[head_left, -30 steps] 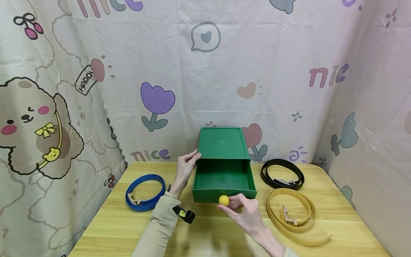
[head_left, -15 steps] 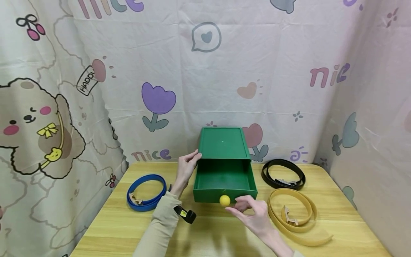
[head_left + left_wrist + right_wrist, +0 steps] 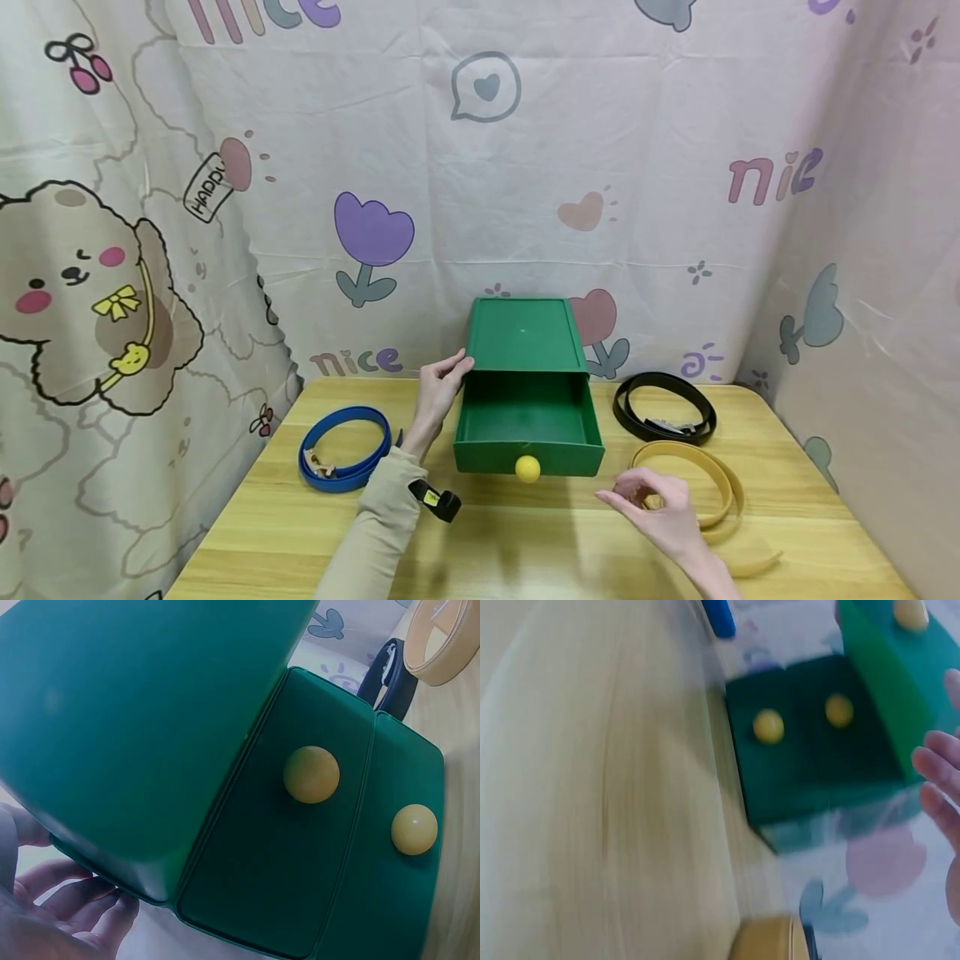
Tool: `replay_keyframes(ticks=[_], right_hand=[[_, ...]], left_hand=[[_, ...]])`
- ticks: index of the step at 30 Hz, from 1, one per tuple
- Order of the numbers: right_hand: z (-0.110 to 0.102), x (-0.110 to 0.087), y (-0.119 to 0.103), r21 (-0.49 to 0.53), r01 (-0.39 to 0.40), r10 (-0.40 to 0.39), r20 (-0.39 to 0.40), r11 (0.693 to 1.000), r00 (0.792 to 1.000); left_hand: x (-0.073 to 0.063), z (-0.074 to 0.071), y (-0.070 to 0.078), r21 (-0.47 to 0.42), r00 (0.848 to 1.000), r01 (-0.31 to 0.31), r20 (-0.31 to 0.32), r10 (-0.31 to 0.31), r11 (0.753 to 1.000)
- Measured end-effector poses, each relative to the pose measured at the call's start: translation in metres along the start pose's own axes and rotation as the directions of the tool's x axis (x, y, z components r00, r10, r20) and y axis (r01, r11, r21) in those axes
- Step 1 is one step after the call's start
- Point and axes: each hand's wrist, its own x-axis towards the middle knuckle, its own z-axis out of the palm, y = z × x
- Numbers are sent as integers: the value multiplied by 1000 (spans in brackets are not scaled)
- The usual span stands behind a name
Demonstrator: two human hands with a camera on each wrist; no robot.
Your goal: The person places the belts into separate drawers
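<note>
A green drawer box [image 3: 525, 333] stands at the back of the table, its top drawer [image 3: 480, 457] pulled out. Looking into that drawer, I see only bare green walls and floor. A round yellow knob [image 3: 528, 469] sits on its front. Two lower drawers with yellow knobs [image 3: 311, 775] appear shut in the left wrist view. My left hand [image 3: 435, 392] holds the box's left side near the top front corner, fingers bent against its edge. My right hand [image 3: 663, 510] hovers right of the knob with loosely curled fingers and nothing in them, partly covering a coiled tan belt [image 3: 733, 492].
Left of the box lies a coiled blue belt [image 3: 352, 479]. A coiled black belt [image 3: 675, 383] rests at the back right of the wooden table [image 3: 525, 550]. Behind and at both sides hangs a printed curtain [image 3: 495, 192].
My right hand has released the yellow knob and moved right, away from the drawer. The left hand keeps its place on the box, and the drawer stays pulled out.
</note>
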Motion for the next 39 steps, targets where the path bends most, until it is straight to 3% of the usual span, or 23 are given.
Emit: replay_keyframes(ticks=[4, 7, 12, 20, 28, 31, 39], right_hand=[[-25, -12, 3, -123, -183, 196, 104, 975, 975], [-44, -16, 4, -201, -258, 290, 149, 945, 945], [-73, -26, 7, -252, -350, 398, 170, 902, 902], [-103, -45, 15, -358, -408, 498, 207, 840, 842], [-111, -63, 23, -453, -332, 462, 215, 827, 860], [-112, -68, 23, -484, -333, 478, 211, 809, 853], [-112, -77, 25, -493, -340, 499, 236, 801, 834]], left_hand=[[0, 0, 0, -2, 1000, 6, -4, -6, 1000], [0, 1, 1, -1, 1000, 6, -5, -6, 1000], [0, 1, 1, -5, 1000, -1, 1, 1, 1000], [2, -2, 1, -15, 1000, 2, -3, -2, 1000], [1, -3, -2, -12, 1000, 5, -5, -5, 1000], [1, -3, -1, -14, 1000, -1, -2, 1, 1000], [1, -1, -1, -5, 1000, -4, 1, 4, 1000]])
